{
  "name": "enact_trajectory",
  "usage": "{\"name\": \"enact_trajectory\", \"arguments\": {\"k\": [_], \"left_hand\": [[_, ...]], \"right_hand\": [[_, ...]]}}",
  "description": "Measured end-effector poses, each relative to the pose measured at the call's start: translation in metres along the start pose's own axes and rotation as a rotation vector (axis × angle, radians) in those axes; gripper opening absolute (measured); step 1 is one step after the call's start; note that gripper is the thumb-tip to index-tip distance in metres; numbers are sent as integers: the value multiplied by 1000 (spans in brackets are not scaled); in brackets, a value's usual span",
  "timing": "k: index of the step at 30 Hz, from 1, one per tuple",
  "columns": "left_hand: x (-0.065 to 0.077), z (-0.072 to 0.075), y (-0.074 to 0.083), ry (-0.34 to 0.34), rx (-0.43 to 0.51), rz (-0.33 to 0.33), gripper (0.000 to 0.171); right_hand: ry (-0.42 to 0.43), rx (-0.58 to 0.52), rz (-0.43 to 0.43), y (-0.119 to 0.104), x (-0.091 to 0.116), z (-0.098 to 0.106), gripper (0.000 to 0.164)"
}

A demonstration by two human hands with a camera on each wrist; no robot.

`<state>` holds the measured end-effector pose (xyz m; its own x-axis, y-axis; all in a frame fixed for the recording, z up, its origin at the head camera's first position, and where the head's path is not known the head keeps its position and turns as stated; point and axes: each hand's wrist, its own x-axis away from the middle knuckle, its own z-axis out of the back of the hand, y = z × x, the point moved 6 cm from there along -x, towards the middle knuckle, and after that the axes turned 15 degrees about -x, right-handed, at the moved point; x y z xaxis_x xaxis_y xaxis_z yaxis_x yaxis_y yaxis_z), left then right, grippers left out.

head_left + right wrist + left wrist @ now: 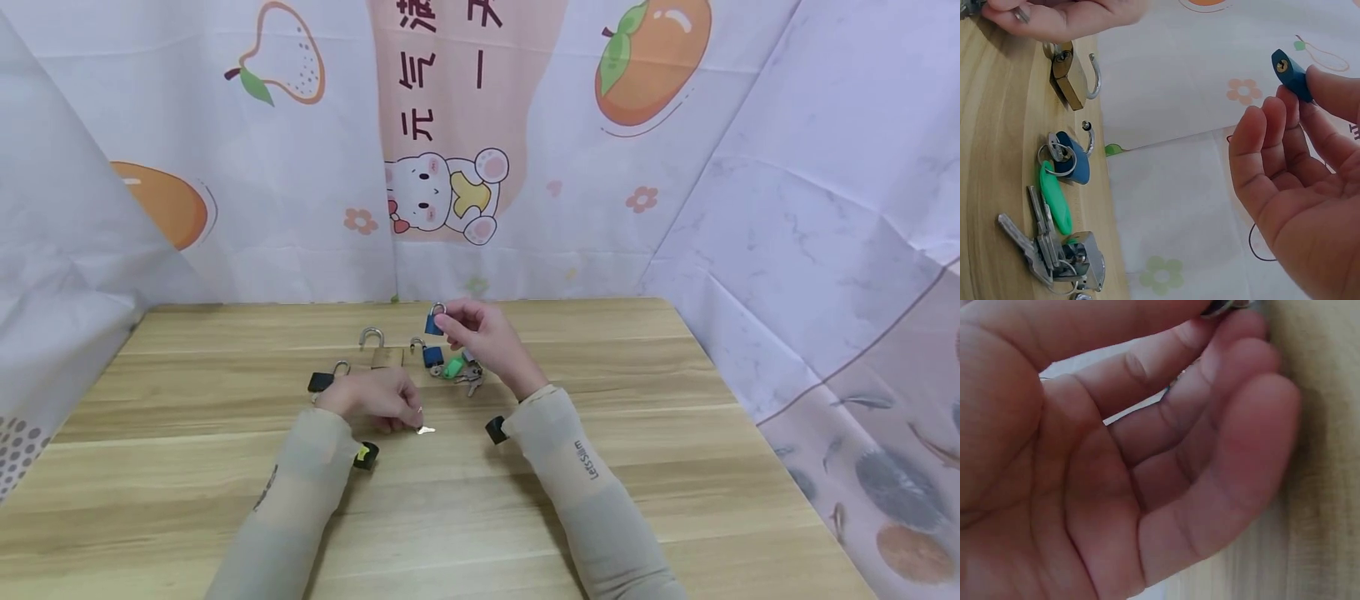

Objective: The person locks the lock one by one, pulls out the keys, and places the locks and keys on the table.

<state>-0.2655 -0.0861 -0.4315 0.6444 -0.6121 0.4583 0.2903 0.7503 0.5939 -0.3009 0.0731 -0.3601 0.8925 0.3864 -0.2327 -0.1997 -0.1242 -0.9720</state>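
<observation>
My right hand [483, 337] pinches a small blue padlock [434, 324] between thumb and fingertips, raised over the back of the table. Its brass keyhole end faces the camera in the right wrist view, where the padlock [1291, 75] stands out against the curtain. Low over the table, my left hand [378, 397] pinches a shiny key [426, 430] at its fingertips. In the left wrist view the fingers [1254, 437] are curled, with a bit of metal [1229, 306] at the top edge. That hand [1066, 19] also shows at the top of the right wrist view.
Behind the hands lie a brass padlock [1069, 78] and a second blue padlock [1072, 159], both with open shackles. Beside them are a green key tag [1054, 197], several keys [1038, 240] and a silver padlock [1090, 259]. A black padlock [321, 382] lies left.
</observation>
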Motion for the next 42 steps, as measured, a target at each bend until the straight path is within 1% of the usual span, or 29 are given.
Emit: {"name": "enact_trajectory", "arguments": {"k": [5,8,13,18,20,22,27,30,33,35,38,42], "left_hand": [[1,1,-4,12,11,35,11],[3,2,-5,22,-6,53,8],[4,3,-7,28,-39,97,11],[5,3,-8,27,-47,114,11],[6,3,-9,31,-39,107,10],[8,6,-10,49,-20,84,10],[11,21,-12,165,27,-23,19],[12,26,-15,213,40,-52,27],[12,29,-15,226,45,-55,30],[12,29,-14,226,41,-58,30],[11,28,-12,218,36,-63,28],[11,26,-12,206,42,-53,22]], "right_hand": [[-10,11,-18,4,-1,-3,20],[-18,2,-47,7,-1,-4,21],[-52,33,-100,13,0,-8,21],[-82,55,-124,17,0,-10,21],[-85,62,-146,19,1,-10,21],[-85,76,-173,21,2,-10,22],[-88,144,-256,32,2,-9,20],[-106,158,-327,42,2,-11,20],[-124,171,-394,51,3,-12,20],[-133,182,-421,56,4,-13,20],[-143,214,-438,61,4,-16,19],[-158,232,-447,65,5,-21,18]]}}
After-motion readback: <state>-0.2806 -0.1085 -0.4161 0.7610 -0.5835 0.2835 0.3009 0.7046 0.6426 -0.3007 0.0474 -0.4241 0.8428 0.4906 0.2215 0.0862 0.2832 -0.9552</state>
